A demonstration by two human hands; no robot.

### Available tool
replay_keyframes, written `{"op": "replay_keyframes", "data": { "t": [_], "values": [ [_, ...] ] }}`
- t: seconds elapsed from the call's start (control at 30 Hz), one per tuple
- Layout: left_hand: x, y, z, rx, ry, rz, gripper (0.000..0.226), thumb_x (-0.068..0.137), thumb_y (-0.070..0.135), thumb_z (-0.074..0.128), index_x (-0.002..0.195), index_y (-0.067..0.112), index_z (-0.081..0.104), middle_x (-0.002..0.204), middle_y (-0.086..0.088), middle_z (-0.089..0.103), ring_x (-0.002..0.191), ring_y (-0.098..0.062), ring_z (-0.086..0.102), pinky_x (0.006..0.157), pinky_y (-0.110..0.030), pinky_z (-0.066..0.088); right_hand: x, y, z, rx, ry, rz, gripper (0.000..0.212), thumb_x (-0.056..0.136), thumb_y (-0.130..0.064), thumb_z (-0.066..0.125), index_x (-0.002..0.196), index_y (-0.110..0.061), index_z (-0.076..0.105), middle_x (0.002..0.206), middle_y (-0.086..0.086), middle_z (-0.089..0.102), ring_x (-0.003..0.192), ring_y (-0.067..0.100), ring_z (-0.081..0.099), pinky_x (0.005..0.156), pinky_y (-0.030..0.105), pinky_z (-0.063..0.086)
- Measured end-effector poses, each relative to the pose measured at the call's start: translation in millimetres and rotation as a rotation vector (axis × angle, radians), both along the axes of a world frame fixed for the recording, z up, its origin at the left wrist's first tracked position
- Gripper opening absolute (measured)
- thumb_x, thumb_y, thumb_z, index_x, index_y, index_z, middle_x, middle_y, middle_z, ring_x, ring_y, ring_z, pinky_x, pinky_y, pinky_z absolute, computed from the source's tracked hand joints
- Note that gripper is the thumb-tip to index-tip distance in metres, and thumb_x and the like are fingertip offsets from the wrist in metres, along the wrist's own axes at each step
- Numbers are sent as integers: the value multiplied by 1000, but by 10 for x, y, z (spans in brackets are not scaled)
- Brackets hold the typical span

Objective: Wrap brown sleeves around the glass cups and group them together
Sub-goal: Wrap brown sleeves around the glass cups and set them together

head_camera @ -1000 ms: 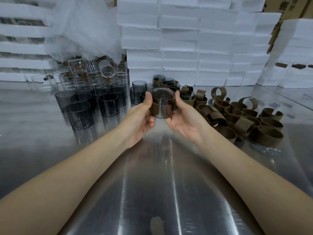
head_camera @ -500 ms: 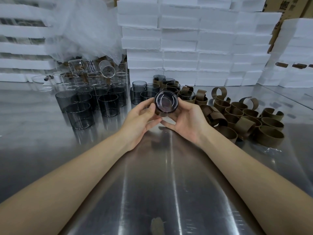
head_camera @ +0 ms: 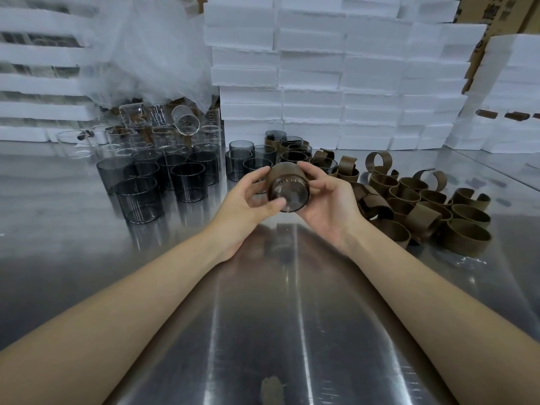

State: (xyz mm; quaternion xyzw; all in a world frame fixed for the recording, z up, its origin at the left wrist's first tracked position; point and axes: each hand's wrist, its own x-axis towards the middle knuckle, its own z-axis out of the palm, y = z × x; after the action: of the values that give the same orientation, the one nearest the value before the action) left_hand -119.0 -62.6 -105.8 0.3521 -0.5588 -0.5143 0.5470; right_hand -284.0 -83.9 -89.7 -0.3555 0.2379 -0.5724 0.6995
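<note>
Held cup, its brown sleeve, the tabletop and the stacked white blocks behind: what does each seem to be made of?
Cup: smoky tinted glass, glossy; its base is see-through.
Sleeve: matte brown flexible band, perhaps faux leather or paperboard; the loose sleeves hold a curl.
Tabletop: brushed metal, likely stainless steel, with streaky reflections.
Blocks: white foam, probably polystyrene, with rough edges.

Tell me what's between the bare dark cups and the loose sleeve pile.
In the head view, the left hand and right hand hold a sleeved cup there; a small cup cluster stands behind.
</note>
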Motion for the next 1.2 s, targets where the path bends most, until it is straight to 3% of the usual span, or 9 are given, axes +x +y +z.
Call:
{"op": "replay_keyframes", "data": {
  "t": [0.1, 0.17, 0.27, 0.37, 0.57, 0.7, 0.8, 1.0, 1.2],
  "values": [
    [6, -17, -26, -71, -40, 11, 71, 71, -11, 77, 124, 32, 55, 127, 6, 59, 107, -6, 63, 79, -17, 52, 0, 17, 7, -74, 0, 32, 34, 82, 5, 30, 97, -8, 58, 117, 18, 63, 105, 33, 60, 86, 46, 54],
    [5, -23, -33, -100, -37, 30, 74, 67, -16, 77, 118, 35, 58, 124, 10, 60, 108, -5, 62, 79, -17, 52, 6, 17, 8, -90, -23, 37, 31, 82, 6, 30, 94, -8, 54, 123, 18, 63, 109, 34, 60, 90, 50, 53],
    [5, -28, -39, -143, -42, 49, 75, 64, -20, 77, 116, 31, 60, 120, 14, 63, 108, -3, 62, 85, -22, 52, 20, 16, 6, -63, -29, 9, 32, 83, 6, 31, 106, -6, 51, 127, 23, 57, 111, 34, 54, 98, 49, 45],
    [3, -23, -40, -165, -47, 65, 73, 64, -23, 75, 113, 29, 61, 115, 14, 64, 106, -2, 62, 84, -22, 52, 22, 27, 8, -52, 18, 5, 34, 85, 2, 32, 110, -7, 54, 124, 21, 56, 109, 32, 52, 96, 44, 46],
    [-1, 13, -1, -206, -49, 81, 68, 65, -28, 69, 113, 20, 60, 109, 11, 64, 98, 4, 61, 77, -15, 50, 43, 51, 12, -49, 116, 64, 31, 92, -12, 35, 112, -9, 59, 114, 17, 65, 105, 34, 59, 88, 49, 52],
    [4, 18, 8, -220, -60, 126, 69, 65, -29, 68, 116, 17, 59, 112, 8, 62, 98, 4, 59, 74, -12, 50, 72, 70, -4, -11, 174, 115, 38, 96, -23, 45, 130, -9, 54, 127, 21, 59, 119, 39, 57, 98, 59, 46],
    [11, 2, 1, -223, -81, 149, 69, 65, -28, 67, 114, 20, 58, 118, 5, 60, 107, -5, 56, 75, -13, 51, 107, 73, -16, 19, 189, 147, 41, 99, -25, 42, 136, -9, 49, 135, 21, 53, 120, 39, 57, 96, 57, 49],
    [-20, 22, -7, -227, -132, 121, 65, 68, -25, 71, 104, 28, 55, 120, 4, 56, 112, -7, 55, 78, -19, 54, 224, 12, -34, -21, 269, -59, 39, 101, -18, 24, 114, -20, 62, 114, 15, 63, 103, 30, 63, 80, 50, 58],
    [-2, 39, 13, -217, -115, 107, 63, 68, -24, 72, 104, 23, 53, 113, 10, 54, 111, -10, 55, 80, -21, 55, 265, -7, -13, -60, 358, -124, 46, 96, -12, 23, 107, -24, 66, 115, 17, 61, 100, 30, 64, 69, 44, 59]
  ]
}}
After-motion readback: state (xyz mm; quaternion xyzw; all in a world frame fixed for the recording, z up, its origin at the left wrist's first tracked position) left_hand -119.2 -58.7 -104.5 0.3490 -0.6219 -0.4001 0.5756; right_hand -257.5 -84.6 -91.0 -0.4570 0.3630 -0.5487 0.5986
